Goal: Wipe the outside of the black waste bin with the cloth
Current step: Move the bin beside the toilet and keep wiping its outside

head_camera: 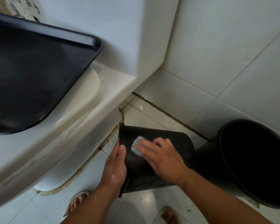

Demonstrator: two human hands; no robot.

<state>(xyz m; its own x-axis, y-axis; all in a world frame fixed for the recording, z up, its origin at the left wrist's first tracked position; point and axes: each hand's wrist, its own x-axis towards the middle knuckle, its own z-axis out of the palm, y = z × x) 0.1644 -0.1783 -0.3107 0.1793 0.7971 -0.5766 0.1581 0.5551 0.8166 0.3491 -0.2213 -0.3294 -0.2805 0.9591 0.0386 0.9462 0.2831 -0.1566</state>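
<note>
A black waste bin [152, 173] lies tilted on its side above the white floor tiles, low in the middle of the view. My left hand [115, 170] grips its left edge, thumb on the outer wall. My right hand [162, 157] presses a small light blue cloth [137, 147] flat against the bin's outer surface; the fingers cover most of the cloth.
A white toilet [81, 120] with a black lid [31, 78] fills the left side, close to the bin. A second, larger black round container [252, 160] stands open at the right against the tiled wall [233, 54]. My sandalled feet [78, 202] stand below.
</note>
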